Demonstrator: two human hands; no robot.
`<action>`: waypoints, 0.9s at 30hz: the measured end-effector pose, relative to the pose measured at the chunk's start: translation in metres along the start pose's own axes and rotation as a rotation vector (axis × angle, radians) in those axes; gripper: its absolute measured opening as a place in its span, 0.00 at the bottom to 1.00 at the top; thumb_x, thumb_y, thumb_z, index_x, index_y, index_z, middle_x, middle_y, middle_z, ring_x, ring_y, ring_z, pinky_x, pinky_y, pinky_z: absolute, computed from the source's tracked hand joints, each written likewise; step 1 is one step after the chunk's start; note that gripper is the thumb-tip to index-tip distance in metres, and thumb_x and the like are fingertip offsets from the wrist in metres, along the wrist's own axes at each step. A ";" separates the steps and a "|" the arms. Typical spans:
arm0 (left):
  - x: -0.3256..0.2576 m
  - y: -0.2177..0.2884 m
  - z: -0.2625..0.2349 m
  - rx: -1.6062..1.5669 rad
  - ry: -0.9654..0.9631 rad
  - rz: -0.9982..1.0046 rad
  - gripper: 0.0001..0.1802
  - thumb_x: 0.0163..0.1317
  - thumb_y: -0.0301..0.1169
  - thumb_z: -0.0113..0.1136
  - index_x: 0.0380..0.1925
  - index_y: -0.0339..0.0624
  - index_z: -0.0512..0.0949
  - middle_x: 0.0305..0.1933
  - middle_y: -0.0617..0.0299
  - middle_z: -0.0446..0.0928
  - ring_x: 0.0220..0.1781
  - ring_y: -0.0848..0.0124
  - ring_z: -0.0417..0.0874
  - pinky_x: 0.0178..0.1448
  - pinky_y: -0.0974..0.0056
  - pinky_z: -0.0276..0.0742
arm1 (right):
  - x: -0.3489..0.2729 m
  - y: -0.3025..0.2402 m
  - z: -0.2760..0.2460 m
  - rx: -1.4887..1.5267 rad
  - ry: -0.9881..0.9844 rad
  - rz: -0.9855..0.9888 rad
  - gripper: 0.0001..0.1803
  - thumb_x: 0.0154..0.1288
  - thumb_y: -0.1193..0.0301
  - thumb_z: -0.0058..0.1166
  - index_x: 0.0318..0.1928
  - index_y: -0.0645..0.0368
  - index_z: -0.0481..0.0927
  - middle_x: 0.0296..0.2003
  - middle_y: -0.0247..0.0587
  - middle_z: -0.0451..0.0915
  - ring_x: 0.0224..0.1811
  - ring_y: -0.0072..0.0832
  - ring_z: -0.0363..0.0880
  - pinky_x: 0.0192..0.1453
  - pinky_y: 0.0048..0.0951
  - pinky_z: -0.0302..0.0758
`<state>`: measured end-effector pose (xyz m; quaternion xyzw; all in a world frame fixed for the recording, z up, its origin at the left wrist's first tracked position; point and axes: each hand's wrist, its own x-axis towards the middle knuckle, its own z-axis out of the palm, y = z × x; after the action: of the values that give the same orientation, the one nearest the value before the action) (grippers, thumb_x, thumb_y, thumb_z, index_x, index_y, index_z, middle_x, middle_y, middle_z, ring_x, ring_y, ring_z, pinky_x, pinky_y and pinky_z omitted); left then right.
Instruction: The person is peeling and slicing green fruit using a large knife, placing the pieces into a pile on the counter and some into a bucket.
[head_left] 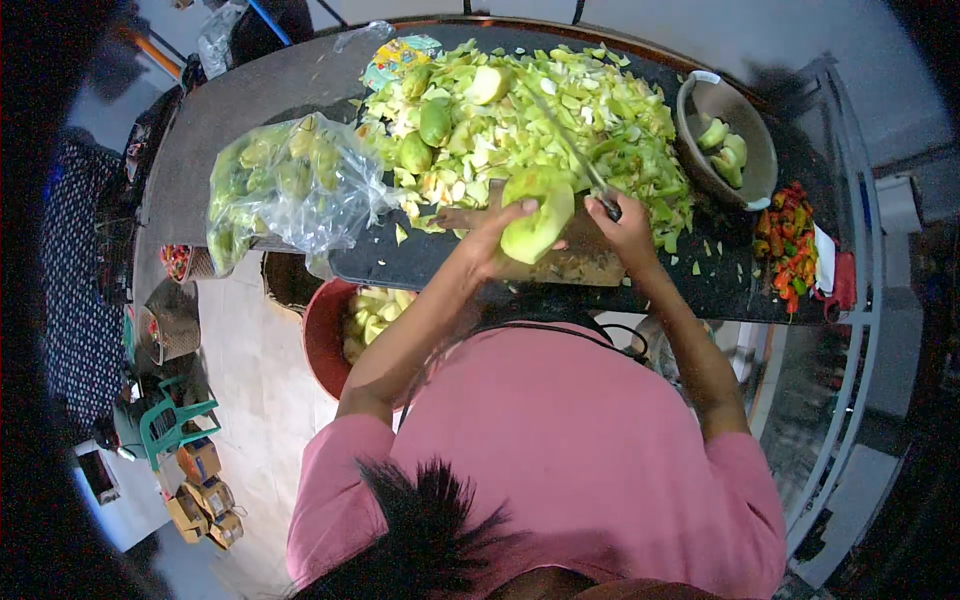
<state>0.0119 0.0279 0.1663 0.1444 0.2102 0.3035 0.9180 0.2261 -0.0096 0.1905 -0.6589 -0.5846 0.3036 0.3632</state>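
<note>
My left hand (492, 238) is closed around a large pale-green fruit (536, 222), its skin mostly off; I cannot tell its exact kind. In my right hand (627, 232) is the dark handle of a long knife (575, 150). Its blade points up and away to the left over the peelings, apart from the fruit. Below both hands lies a wooden board (590, 268), partly hidden by the fruit. A wide heap of green peelings (630, 135) covers the table beyond. Whole green fruits (435, 122) and a pale peeled piece (487, 86) rest among them.
A clear plastic bag (300, 185) of green fruit lies at left. Cut pieces sit in a grey basin (752, 165) at right, near red and orange peppers (786, 240). Below the table edge stands a red bucket (322, 345) with pale pieces. A green chair (175, 422) is further left.
</note>
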 end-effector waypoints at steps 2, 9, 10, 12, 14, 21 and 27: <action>-0.005 0.005 0.002 0.041 -0.002 -0.017 0.33 0.53 0.32 0.64 0.58 0.43 0.61 0.53 0.53 0.72 0.55 0.61 0.75 0.56 0.43 0.73 | -0.004 -0.009 -0.014 -0.239 -0.049 -0.050 0.18 0.59 0.62 0.55 0.40 0.66 0.78 0.31 0.52 0.80 0.33 0.44 0.79 0.40 0.36 0.74; -0.018 0.011 0.028 0.129 0.070 -0.080 0.31 0.60 0.55 0.50 0.52 0.43 0.70 0.52 0.52 0.75 0.50 0.60 0.78 0.50 0.47 0.77 | -0.008 -0.012 -0.032 -0.441 -0.178 -0.445 0.22 0.55 0.58 0.55 0.45 0.59 0.74 0.33 0.56 0.77 0.36 0.50 0.77 0.40 0.44 0.73; -0.023 0.014 0.045 0.184 0.139 -0.095 0.33 0.60 0.60 0.46 0.52 0.43 0.71 0.52 0.52 0.75 0.49 0.60 0.79 0.50 0.48 0.77 | -0.008 -0.017 -0.033 -0.441 -0.175 -0.442 0.22 0.55 0.58 0.55 0.45 0.59 0.74 0.33 0.56 0.77 0.36 0.50 0.77 0.40 0.44 0.73; -0.027 0.018 0.056 0.276 0.173 -0.081 0.34 0.60 0.60 0.46 0.53 0.42 0.71 0.51 0.51 0.75 0.47 0.58 0.79 0.50 0.48 0.77 | -0.007 -0.023 -0.033 -0.463 -0.151 -0.507 0.22 0.54 0.58 0.55 0.45 0.60 0.73 0.31 0.55 0.76 0.35 0.51 0.77 0.39 0.45 0.73; -0.031 0.021 0.058 0.324 0.185 -0.069 0.35 0.59 0.61 0.46 0.53 0.42 0.71 0.50 0.49 0.76 0.45 0.57 0.80 0.50 0.48 0.77 | -0.007 -0.027 -0.035 -0.470 -0.161 -0.531 0.20 0.54 0.60 0.55 0.44 0.59 0.73 0.30 0.55 0.76 0.34 0.51 0.76 0.38 0.46 0.72; -0.032 0.014 0.030 0.348 -0.295 0.041 0.46 0.47 0.31 0.66 0.65 0.44 0.52 0.57 0.53 0.68 0.56 0.60 0.73 0.56 0.55 0.75 | 0.017 0.086 -0.040 -0.501 -0.105 -0.176 0.12 0.56 0.66 0.53 0.36 0.60 0.73 0.31 0.53 0.76 0.33 0.49 0.77 0.36 0.45 0.71; -0.026 0.014 0.026 0.302 -0.124 -0.010 0.44 0.50 0.33 0.66 0.65 0.44 0.53 0.58 0.50 0.68 0.54 0.60 0.76 0.54 0.54 0.77 | -0.005 0.000 -0.047 -0.393 -0.074 -0.222 0.14 0.54 0.64 0.54 0.35 0.62 0.73 0.33 0.54 0.78 0.35 0.49 0.78 0.37 0.43 0.73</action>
<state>-0.0018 0.0190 0.2017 0.2982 0.1972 0.2546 0.8985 0.2641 -0.0205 0.2158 -0.6369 -0.7144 0.1660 0.2374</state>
